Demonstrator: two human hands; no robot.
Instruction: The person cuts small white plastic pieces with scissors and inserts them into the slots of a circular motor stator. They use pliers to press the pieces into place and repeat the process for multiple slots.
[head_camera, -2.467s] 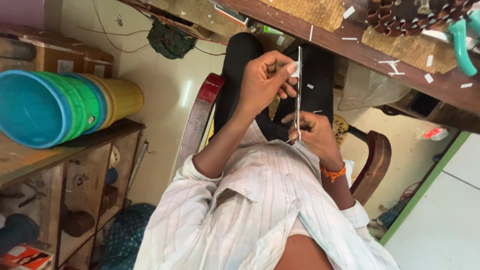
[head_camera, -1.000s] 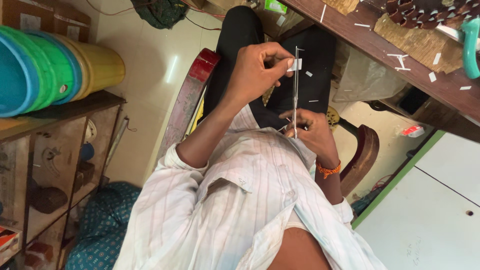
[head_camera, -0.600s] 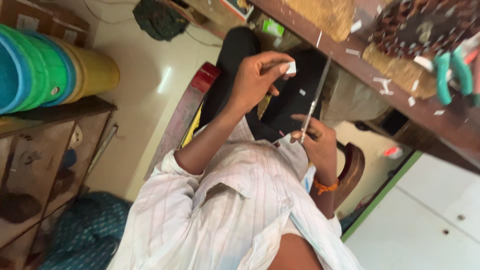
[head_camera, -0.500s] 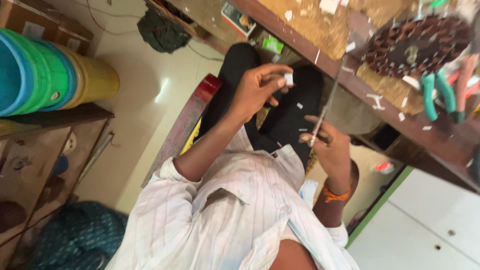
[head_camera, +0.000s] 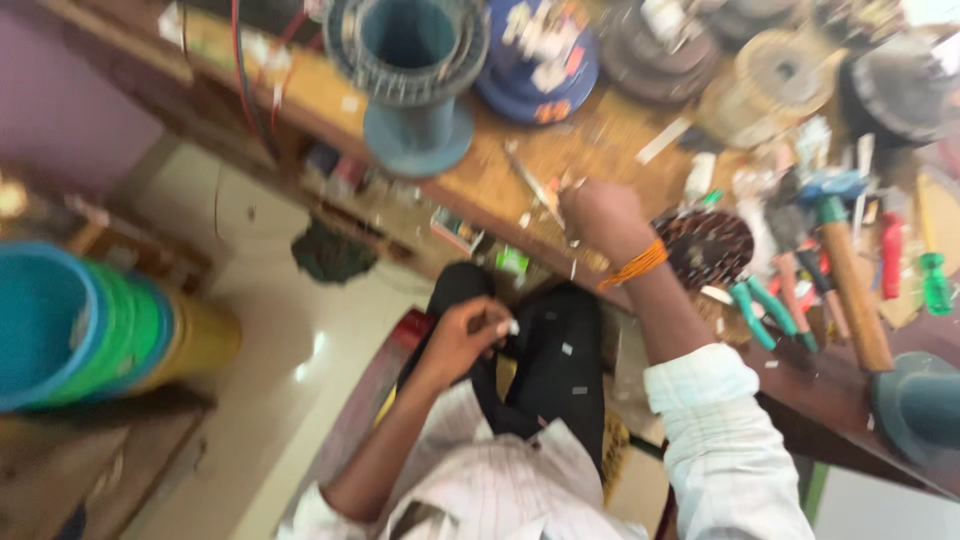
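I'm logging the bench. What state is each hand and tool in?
Right hand: reaches onto the bench, gripping a thin metal strip.
Left hand: over the lap, pinching a small white piece.
Pliers: lying on the bench.
Hammer: lying flat.
Buckets: nested.

Bench: a brown wooden workbench (head_camera: 480, 175) runs across the top of your view, its surface cluttered and blurred.
Spool: a grey-blue flanged spool (head_camera: 412, 70) stands on the bench at upper centre.
Pliers: green-handled pliers (head_camera: 757, 312) lie near the bench edge, to your right.
Hammer: a wooden-handled hammer (head_camera: 850, 285) rests just beside the pliers.
Screwdrivers: a red one (head_camera: 892, 255) and a green one (head_camera: 935, 283) lie at the far right.
Buckets: you see stacked plastic buckets (head_camera: 90, 325), blue, green and yellow, lying on their side at the left.
Floor: pale tiled floor (head_camera: 270, 330) shows below the bench.
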